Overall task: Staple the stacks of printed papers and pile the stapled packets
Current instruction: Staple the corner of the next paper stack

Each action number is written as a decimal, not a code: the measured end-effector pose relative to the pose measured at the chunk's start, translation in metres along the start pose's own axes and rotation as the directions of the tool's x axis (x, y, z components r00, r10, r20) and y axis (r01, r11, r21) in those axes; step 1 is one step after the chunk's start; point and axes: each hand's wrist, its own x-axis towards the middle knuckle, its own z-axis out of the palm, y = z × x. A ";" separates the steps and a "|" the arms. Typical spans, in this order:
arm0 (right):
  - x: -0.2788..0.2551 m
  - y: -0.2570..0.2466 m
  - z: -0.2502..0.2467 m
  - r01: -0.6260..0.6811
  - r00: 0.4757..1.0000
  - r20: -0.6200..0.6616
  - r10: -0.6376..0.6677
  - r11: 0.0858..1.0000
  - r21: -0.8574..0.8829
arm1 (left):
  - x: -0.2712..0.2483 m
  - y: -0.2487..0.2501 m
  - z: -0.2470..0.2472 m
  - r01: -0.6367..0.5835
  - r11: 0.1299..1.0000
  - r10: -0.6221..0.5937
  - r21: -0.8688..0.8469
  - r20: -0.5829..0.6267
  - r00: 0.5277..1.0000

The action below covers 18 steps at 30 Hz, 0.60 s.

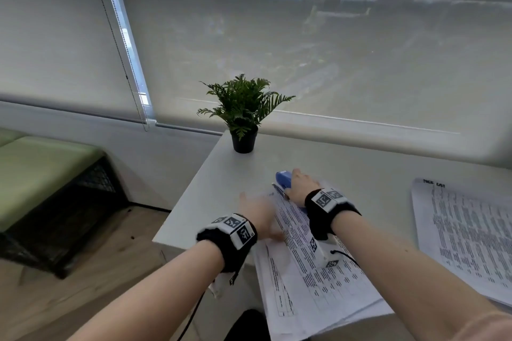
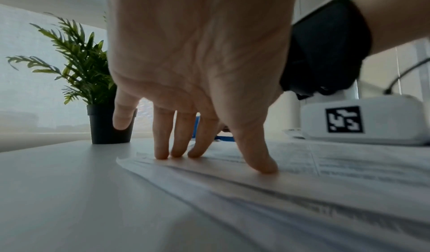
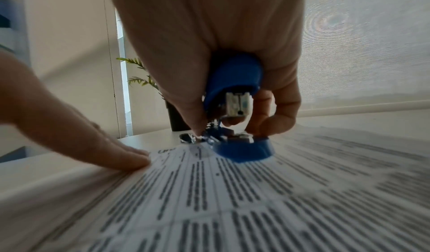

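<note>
Blue plastic fills the grip of the right hand (image 3: 209, 40): its fingers and thumb are curled round the stapler (image 3: 235, 83), whose top arm is raised off its base, the base resting on the printed stack of papers (image 1: 310, 268) near the stack's far left corner. The left hand (image 2: 197, 57) has its fingers (image 2: 179, 141) straight, the tips pressing down on the stack's left edge just beside the stapler, the little finger lifted clear. This stack lies at the near left corner of the white table (image 1: 221, 191), overhanging the near edge. A second pile of printed sheets (image 1: 465, 232) lies well apart toward the right edge. A potted fern (image 1: 243, 111) stands at the far left corner.
</note>
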 end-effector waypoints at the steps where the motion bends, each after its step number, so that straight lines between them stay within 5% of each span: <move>1: -0.003 0.005 0.000 0.001 1.000 -0.003 -0.001 1.000 -0.001 | 0.001 -0.002 -0.001 -0.001 1.000 0.001 -0.015 -0.001 1.000; 5: -0.018 0.020 0.001 0.032 0.999 -0.028 -0.031 0.999 0.022 | 0.002 -0.006 -0.002 0.032 0.993 -0.031 -0.118 0.013 0.999; 9: -0.036 0.030 0.002 0.057 0.994 -0.100 -0.053 0.998 0.032 | 0.007 -0.005 -0.007 0.176 0.906 -0.217 -0.386 -0.066 0.974; 11: -0.045 0.032 0.002 0.069 0.989 -0.136 -0.063 0.997 0.033 | 0.011 0.000 -0.011 0.198 0.703 -0.299 -0.683 -0.031 0.954; 14: -0.056 0.032 -0.001 0.097 0.977 -0.197 -0.087 0.994 0.043 | 0.010 0.012 -0.017 0.197 0.180 -0.152 -0.964 0.170 0.974; 16: -0.063 0.032 -0.003 0.116 0.972 -0.212 -0.102 0.992 0.055 | 0.010 0.017 -0.019 0.206 0.022 -0.021 -0.978 0.206 0.978; 18: -0.070 0.033 -0.004 0.124 0.971 -0.211 -0.108 0.990 0.067 | 0.011 0.017 -0.020 0.196 -0.029 0.023 -0.980 0.196 0.980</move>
